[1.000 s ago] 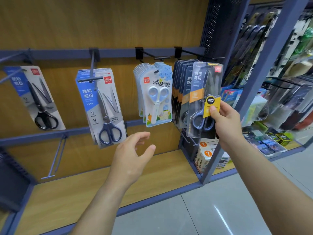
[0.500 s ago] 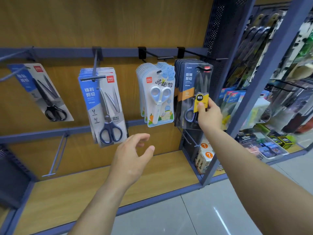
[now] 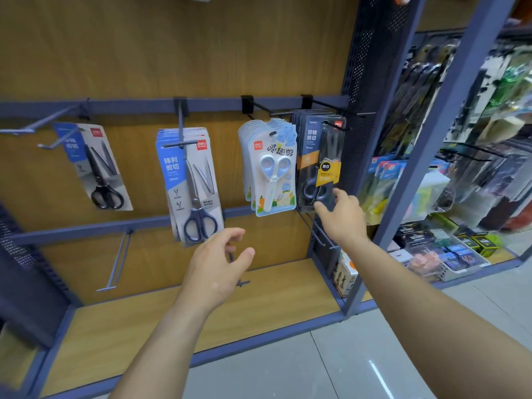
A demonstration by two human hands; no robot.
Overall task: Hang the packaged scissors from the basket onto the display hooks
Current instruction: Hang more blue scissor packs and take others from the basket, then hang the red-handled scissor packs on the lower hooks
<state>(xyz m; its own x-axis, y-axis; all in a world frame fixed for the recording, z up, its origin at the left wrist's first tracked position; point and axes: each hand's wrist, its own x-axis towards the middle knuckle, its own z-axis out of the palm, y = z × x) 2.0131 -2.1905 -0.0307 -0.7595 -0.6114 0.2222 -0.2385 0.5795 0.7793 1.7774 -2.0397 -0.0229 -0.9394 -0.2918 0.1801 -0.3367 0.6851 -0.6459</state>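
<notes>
The front black-and-orange scissors pack (image 3: 319, 156) hangs on the rightmost display hook (image 3: 326, 107), in front of a stack of the same packs. My right hand (image 3: 342, 217) is at its lower right corner, with spread fingertips touching the bottom edge. My left hand (image 3: 218, 266) hovers below the blue scissors packs (image 3: 190, 182), fingers loosely curled and holding nothing. Between the two stacks hang white-and-blue child scissors packs (image 3: 272, 174). No basket is in view.
A single scissors pack (image 3: 95, 165) hangs tilted at far left, beside bare hooks (image 3: 37, 125). Another bare hook (image 3: 115, 260) juts out from the lower rail. A wooden shelf board (image 3: 172, 321) lies below. A blue post (image 3: 431, 139) separates a neighbouring rack of goods (image 3: 449, 249).
My right hand carried the black pack up to the rightmost hook and hung it, then slid down to its bottom edge. My left hand stayed nearly still.
</notes>
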